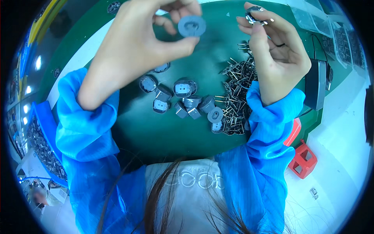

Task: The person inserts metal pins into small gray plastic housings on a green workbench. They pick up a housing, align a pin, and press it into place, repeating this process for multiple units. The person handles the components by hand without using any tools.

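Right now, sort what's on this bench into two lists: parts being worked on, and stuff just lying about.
In hand or feeding the work:
- grey round disc in the left hand
- small metal part in the right hand
- grey round housings on the green mat
- heap of metal pins

Lying about:
- red plastic block
- black box
- clear trays

Dark green mat (pixel 163 128) covers white bench (pixel 83 58). Cluster of grey round parts (pixel 183 99) lies at mat centre; heap of metal pins (pixel 235 93) just right of it. Black box (pixel 314 84), possibly a device, at right edge.
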A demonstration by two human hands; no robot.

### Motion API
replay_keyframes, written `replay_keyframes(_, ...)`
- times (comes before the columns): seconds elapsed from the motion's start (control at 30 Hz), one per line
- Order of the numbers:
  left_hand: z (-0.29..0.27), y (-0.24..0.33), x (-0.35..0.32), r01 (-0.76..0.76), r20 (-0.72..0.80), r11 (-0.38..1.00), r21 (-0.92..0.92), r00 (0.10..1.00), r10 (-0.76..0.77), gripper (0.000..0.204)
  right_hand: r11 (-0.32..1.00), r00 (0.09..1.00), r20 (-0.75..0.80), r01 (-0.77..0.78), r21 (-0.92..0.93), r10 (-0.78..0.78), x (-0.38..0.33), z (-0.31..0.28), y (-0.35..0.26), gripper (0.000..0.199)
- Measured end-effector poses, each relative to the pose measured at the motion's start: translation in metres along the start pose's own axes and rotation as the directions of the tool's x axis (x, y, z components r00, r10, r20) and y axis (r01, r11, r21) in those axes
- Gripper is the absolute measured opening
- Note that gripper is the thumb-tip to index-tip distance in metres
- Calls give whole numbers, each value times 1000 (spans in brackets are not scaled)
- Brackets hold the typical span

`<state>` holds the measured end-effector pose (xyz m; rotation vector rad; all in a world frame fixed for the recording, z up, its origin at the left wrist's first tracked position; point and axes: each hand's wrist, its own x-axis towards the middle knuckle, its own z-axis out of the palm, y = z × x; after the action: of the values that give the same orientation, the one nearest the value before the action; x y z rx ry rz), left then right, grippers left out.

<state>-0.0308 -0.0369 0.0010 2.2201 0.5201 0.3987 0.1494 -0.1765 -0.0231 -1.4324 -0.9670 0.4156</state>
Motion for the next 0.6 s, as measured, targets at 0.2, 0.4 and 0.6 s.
replay_keyframes(0.2,-7,22,14,129,128,857,-498,989,-75,38,988,988,21,154,20,-155,2,-7,20,16)
replay_keyframes(0.4,-3,13,7,418,364,666,-618,903,-229,35,981,973,233,-33,190,-12,0,-2,3,17)
replay_keyframes(0.6,0,-4,4,224,252,723,-654,965,-71,42,980,963,269,-51,190,-2,-1,1,7,18)
